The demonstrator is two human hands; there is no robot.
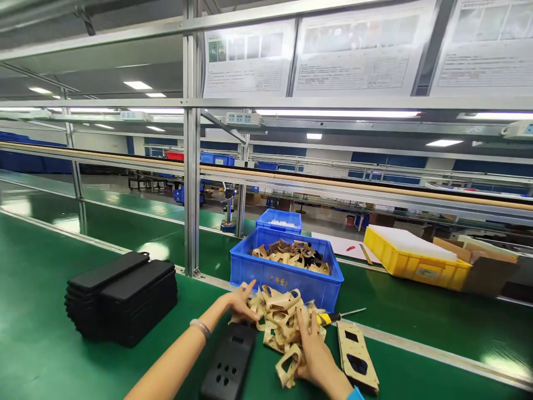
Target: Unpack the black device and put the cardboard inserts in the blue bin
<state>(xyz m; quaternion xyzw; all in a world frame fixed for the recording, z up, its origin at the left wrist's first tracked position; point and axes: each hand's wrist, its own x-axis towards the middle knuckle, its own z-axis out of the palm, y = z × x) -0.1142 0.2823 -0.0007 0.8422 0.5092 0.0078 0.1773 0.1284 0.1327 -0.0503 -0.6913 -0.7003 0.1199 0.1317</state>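
Tan, paper-backed cut-outs lie in a loose heap (280,322) on the green bench (37,333), just in front of a blue bin (287,276). Both hands are on this heap. The left hand (239,304) rests on its left edge with fingers spread and loosely curled, thumb raised; whether it pinches a piece cannot be told. A bracelet (200,328) circles that wrist. The right hand (315,354) lies palm down on the near right side of the heap, fingers extended and open, pressing on the pieces, with one looped cut-out (288,365) just at its thumb side.

Just left of the heap, near the left forearm, lies a black plate (229,364) with several holes, flat on the bench. To the right of the right hand lies a tan strip (357,355) with two dark windows, also flat. A screwdriver (335,317) with a yellow and black handle lies between the heap and the bin's right corner.

The bin holds more tan cut-outs mixed with a few dark ones. Behind it stands a smaller blue bin (278,220) with white contents. Well to the left sits a stack of black plates (120,297). To the far right are a yellow tray (412,261) under a white sheet and a cardboard box (485,266). An aluminium post (191,166) rises behind the bench, and printed sheets (353,47) hang above.
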